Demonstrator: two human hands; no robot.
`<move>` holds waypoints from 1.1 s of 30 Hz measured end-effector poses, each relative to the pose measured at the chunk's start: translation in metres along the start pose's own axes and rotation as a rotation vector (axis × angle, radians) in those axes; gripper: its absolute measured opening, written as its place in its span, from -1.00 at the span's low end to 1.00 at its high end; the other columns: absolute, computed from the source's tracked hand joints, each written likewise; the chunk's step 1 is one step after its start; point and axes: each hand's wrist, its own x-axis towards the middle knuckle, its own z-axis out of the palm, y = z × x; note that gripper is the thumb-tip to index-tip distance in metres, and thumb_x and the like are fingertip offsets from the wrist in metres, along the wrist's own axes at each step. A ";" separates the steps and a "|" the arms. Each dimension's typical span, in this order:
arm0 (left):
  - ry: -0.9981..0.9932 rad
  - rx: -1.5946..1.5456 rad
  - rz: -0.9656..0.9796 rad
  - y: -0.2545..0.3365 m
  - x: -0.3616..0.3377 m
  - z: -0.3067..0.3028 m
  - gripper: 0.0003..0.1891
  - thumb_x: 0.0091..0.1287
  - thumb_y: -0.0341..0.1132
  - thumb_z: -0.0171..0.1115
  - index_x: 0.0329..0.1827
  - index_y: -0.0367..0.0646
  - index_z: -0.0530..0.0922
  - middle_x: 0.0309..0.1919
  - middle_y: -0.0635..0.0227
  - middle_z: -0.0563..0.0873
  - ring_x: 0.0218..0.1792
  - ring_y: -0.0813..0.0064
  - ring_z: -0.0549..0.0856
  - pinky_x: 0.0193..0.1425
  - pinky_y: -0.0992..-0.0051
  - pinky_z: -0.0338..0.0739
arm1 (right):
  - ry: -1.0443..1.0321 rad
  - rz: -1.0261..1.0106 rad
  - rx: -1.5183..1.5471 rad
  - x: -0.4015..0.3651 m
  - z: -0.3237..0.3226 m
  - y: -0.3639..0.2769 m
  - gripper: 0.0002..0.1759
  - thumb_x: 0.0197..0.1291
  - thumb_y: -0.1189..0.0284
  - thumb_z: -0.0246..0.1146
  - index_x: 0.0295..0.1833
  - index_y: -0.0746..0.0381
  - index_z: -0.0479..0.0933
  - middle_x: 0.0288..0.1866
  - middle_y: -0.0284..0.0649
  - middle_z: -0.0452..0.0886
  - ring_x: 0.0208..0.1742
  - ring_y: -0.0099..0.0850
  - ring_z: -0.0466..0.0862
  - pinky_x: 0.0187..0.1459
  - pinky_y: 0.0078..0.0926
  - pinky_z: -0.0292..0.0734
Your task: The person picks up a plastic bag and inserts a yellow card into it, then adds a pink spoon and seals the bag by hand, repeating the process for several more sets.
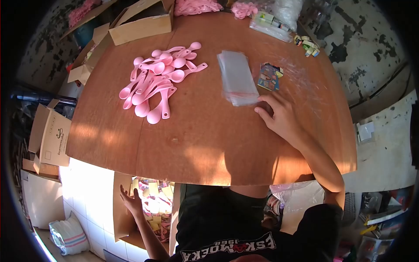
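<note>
My right hand rests at the lower right corner of a stack of clear plastic bags, thumb and forefinger apart, with the fingertips at the bags' edge. Just above that hand lies a small pile of printed cards. My left hand hangs below the table edge with its fingers spread and nothing in it. It is over the side of an open cardboard box holding many packed items. A heap of pink plastic spoons lies on the left of the wooden table.
Along the far edge are an open carton, pink items in bags and a clear tray with small boxes. Small yellow-green pieces lie at the far right. Another carton stands left of the table, above a white sack.
</note>
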 end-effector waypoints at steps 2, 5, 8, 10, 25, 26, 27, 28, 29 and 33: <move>0.124 -0.055 -0.092 0.041 -0.004 -0.018 -0.41 0.35 -0.36 0.25 0.43 -0.20 0.27 0.31 -0.02 0.43 0.29 0.00 0.49 0.38 0.07 0.41 | 0.035 -0.100 -0.093 -0.001 -0.003 0.002 -0.81 0.06 0.40 0.40 -0.21 0.18 0.61 -0.24 -0.25 0.66 -0.16 -0.20 0.59 -0.08 -0.25 0.45; 0.366 -0.196 0.006 0.087 0.001 -0.041 -0.47 0.37 -0.42 0.19 0.37 -0.33 0.29 0.31 -0.02 0.43 0.28 0.04 0.49 0.40 0.08 0.39 | 0.052 -0.144 -0.132 -0.001 0.003 0.002 -0.85 0.08 0.43 0.38 -0.23 0.18 0.61 -0.25 -0.29 0.66 -0.18 -0.24 0.59 -0.11 -0.28 0.44; 0.508 -0.317 0.199 0.169 -0.004 -0.053 -0.58 0.40 -0.50 0.12 0.31 -0.35 0.33 0.24 -0.03 0.47 0.28 0.07 0.50 0.41 0.12 0.38 | 0.123 -0.193 -0.147 -0.001 0.001 0.002 -0.89 0.09 0.44 0.37 -0.25 0.16 0.61 -0.25 -0.32 0.65 -0.20 -0.28 0.59 -0.13 -0.31 0.43; 0.543 -0.498 0.469 0.221 -0.011 -0.057 -0.66 0.41 -0.58 0.05 0.24 -0.29 0.36 0.14 0.00 0.50 0.26 0.07 0.52 0.38 0.12 0.41 | 0.134 -0.221 -0.174 -0.002 -0.008 -0.018 -0.89 0.07 0.44 0.38 -0.27 0.15 0.61 -0.24 -0.34 0.64 -0.22 -0.30 0.59 -0.13 -0.32 0.43; -0.363 -0.688 0.980 0.403 -0.009 -0.051 -0.90 0.06 -0.39 0.42 -0.39 -0.14 0.67 -0.23 0.23 0.75 -0.04 0.23 0.74 0.49 0.11 0.17 | -0.223 -0.233 0.543 -0.016 -0.076 -0.074 -0.77 0.13 0.39 0.42 -0.11 0.25 0.65 -0.21 -0.24 0.66 -0.22 -0.30 0.65 -0.17 -0.39 0.54; -0.327 -0.719 0.988 0.407 -0.007 -0.053 -0.90 0.02 -0.49 0.39 -0.39 -0.17 0.66 -0.20 0.15 0.74 -0.04 0.21 0.74 0.50 0.08 0.17 | -0.190 -0.108 0.474 -0.006 -0.067 -0.051 -0.73 0.11 0.42 0.43 -0.08 0.28 0.66 -0.21 -0.19 0.68 -0.23 -0.24 0.66 -0.15 -0.37 0.56; -0.328 -0.713 0.992 0.407 -0.008 -0.053 -0.90 0.02 -0.49 0.39 -0.39 -0.17 0.66 -0.20 0.15 0.74 -0.04 0.21 0.74 0.50 0.08 0.17 | -0.116 -0.056 0.306 0.005 -0.056 -0.026 -0.73 0.12 0.43 0.40 -0.07 0.30 0.65 -0.19 -0.15 0.68 -0.20 -0.20 0.67 -0.13 -0.35 0.56; -0.350 -0.829 0.898 0.407 -0.009 -0.052 -0.90 0.02 -0.51 0.39 -0.40 -0.19 0.65 -0.21 0.11 0.74 -0.04 0.19 0.74 0.49 0.05 0.17 | -0.039 -0.006 0.137 0.015 -0.045 0.000 -0.73 0.14 0.45 0.38 -0.05 0.32 0.64 -0.16 -0.10 0.67 -0.17 -0.15 0.67 -0.11 -0.33 0.56; -0.368 -0.942 0.802 0.408 -0.008 -0.052 -0.90 0.02 -0.54 0.39 -0.41 -0.22 0.64 -0.21 0.08 0.73 -0.03 0.16 0.74 0.49 0.03 0.18 | 0.025 -0.089 -0.024 0.021 -0.032 0.028 -0.71 0.11 0.45 0.38 -0.04 0.30 0.64 -0.12 -0.07 0.67 -0.18 -0.13 0.67 -0.10 -0.29 0.57; -0.690 -1.288 0.451 0.402 -0.011 -0.058 -0.93 0.24 -0.59 0.30 -0.24 -0.37 0.60 -0.19 0.05 0.71 -0.09 0.31 0.74 0.01 0.34 0.66 | -0.023 -0.036 -0.147 0.027 -0.012 0.064 -0.73 0.04 0.47 0.41 -0.10 0.27 0.66 -0.13 -0.04 0.69 -0.21 -0.08 0.68 -0.07 -0.21 0.58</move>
